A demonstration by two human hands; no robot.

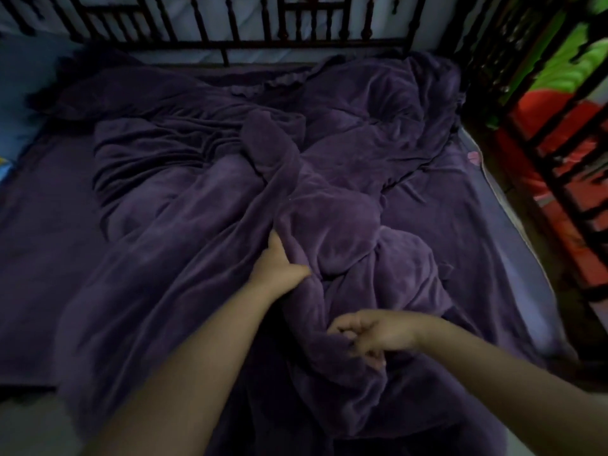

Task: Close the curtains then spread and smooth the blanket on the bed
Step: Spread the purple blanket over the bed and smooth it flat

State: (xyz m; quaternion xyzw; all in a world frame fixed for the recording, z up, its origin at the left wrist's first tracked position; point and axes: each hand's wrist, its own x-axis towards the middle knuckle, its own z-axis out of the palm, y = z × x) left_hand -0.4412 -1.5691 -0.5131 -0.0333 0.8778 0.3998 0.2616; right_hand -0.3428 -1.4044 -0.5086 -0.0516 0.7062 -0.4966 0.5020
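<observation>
Blanket (329, 225), one, bunched on bed; left hand (276, 261) and right hand (371, 334) grips clamped on it

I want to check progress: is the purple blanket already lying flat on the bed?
No, the purple blanket lies bunched in thick folds while both hands grip it.

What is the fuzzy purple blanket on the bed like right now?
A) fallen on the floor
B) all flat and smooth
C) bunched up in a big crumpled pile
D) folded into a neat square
C: the fuzzy purple blanket lies heaped in thick folds across the bed, and the left hand and right hand both clutch bunches of it.
</observation>
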